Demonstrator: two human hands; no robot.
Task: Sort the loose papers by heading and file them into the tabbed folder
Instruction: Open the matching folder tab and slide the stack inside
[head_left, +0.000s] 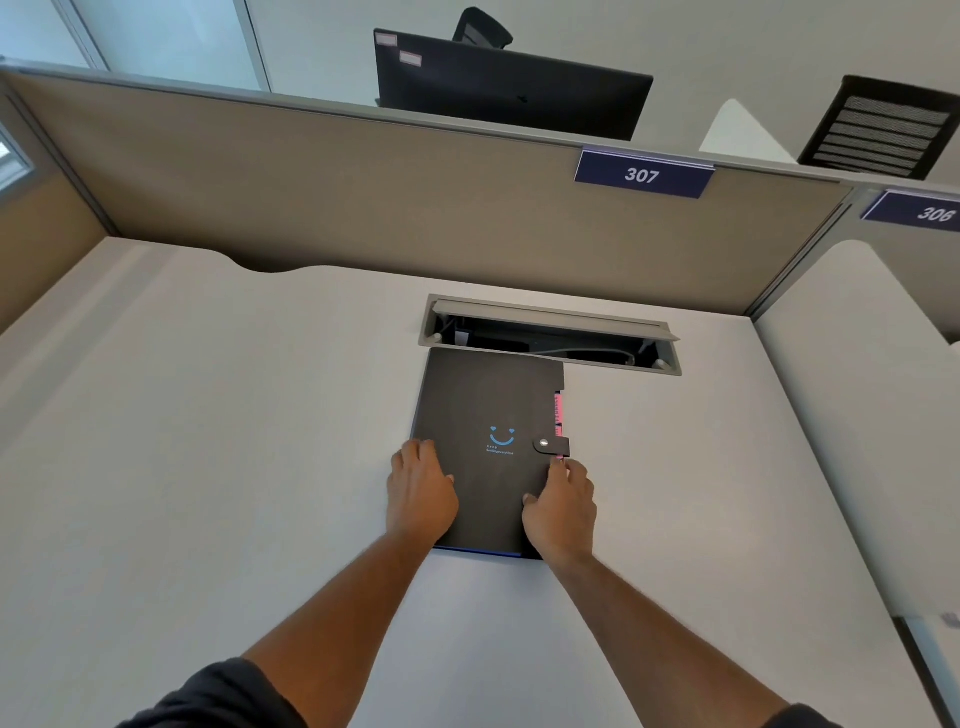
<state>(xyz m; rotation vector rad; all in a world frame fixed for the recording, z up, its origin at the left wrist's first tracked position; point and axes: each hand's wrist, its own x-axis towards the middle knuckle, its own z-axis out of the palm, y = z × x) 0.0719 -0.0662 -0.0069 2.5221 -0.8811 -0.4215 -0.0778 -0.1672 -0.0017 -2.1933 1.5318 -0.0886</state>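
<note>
- Two bare arms reach out from dark sleeves at the bottom of the view, over a white tabletop (208, 467).
- Left hand (420, 491) lies on the left edge of the black folder (485, 405). Its fingers are nearly straight and spread, pressing down flat, so this grip is apart and clamps nothing.
- Right hand (562, 512) is at the right edge of the folder. Its thumb sits on top of the cover and its fingers curl over the side, so this grip is clamped on the folder.
- Black folder lies flat and closed in the middle of the tabletop, with a small blue smile (and tiny words I cannot read) on its cover.
- A snap strap (551, 445) holds the right edge closed, just above the right hand.
- Pink tabs (559, 410) peek out along that right edge.
- Just behind the folder, a cable slot (550, 335) in the tabletop has its lid tipped up.
- Farther back stands a tan divider wall (363, 192) with a blue sign (643, 174) that says 307.
- A black monitor (511, 85) shows over the wall.
</note>
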